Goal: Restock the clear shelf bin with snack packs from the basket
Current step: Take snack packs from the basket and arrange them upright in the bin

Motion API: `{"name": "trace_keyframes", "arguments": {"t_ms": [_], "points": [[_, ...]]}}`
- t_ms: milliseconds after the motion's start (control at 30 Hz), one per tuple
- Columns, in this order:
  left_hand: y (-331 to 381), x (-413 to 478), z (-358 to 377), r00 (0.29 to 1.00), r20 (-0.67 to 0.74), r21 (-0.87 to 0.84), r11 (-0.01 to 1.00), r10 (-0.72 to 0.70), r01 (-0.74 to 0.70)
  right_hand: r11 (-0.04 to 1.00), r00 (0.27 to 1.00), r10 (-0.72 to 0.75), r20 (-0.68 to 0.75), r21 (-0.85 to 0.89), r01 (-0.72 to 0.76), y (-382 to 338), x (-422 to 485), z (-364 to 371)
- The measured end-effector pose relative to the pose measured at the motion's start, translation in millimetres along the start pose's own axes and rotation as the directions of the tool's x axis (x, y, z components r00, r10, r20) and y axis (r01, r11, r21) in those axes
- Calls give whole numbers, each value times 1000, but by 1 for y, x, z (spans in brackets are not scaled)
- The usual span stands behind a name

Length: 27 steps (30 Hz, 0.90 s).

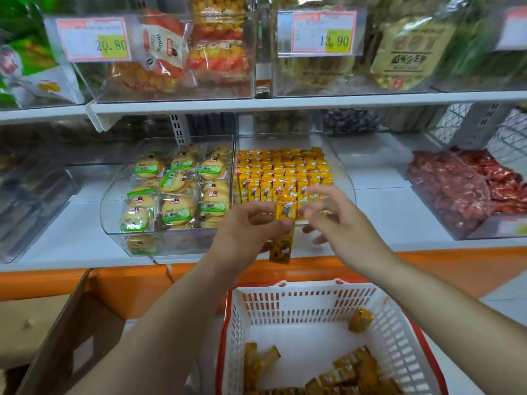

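The clear shelf bin (343, 166) on the middle shelf holds several rows of upright yellow snack packs (281, 171). My left hand (246, 232) grips a few yellow packs (282, 240) upright at the bin's front edge. My right hand (339, 220) hovers just right of them, fingers spread and blurred, touching the top of the held packs. Below, the white basket with red rim (310, 303) contains several more yellow-brown packs (353, 374) along its near side and one loose pack (360, 319) at the back right.
A clear bin of green-labelled biscuit packs (174, 192) stands left of the target bin. A bin of red packs (462, 189) sits at the right. An open cardboard box (65, 337) stands left of the basket. Upper shelf bins carry price tags.
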<state>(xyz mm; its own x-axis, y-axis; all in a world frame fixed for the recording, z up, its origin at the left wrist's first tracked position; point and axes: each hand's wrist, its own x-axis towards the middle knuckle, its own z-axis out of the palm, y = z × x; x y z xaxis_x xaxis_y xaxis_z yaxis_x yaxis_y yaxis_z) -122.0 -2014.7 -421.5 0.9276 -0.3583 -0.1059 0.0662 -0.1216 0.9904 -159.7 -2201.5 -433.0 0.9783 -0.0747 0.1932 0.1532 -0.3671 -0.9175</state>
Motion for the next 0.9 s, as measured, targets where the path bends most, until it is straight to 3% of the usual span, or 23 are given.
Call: {"name": "trace_keyframes", "arguments": {"t_ms": [133,267,367,467,567,667,900], "points": [[-4,6,-3,994,-30,127,986,109,-104,996,986,-64,156,-44,72,-9,21,4],[-6,15,-18,977,-139,211,969,161,-130,997,975,-51,215,-52,63,-15,56,7],[-12,23,-34,939,-295,365,929,176,-59,988,983,-73,167,-121,94,-15,91,9],[-24,29,-50,900,-392,578,813,191,79,983,993,-91,79,-155,103,-4,134,22],[-37,30,-58,930,-349,702,690,117,177,962,991,-90,102,-250,113,11,168,37],[-47,31,-59,947,-297,793,584,123,173,953,991,-49,128,-291,85,24,189,46],[-58,38,-55,933,-300,841,518,200,160,845,981,-120,152,-504,181,34,197,66]]}}
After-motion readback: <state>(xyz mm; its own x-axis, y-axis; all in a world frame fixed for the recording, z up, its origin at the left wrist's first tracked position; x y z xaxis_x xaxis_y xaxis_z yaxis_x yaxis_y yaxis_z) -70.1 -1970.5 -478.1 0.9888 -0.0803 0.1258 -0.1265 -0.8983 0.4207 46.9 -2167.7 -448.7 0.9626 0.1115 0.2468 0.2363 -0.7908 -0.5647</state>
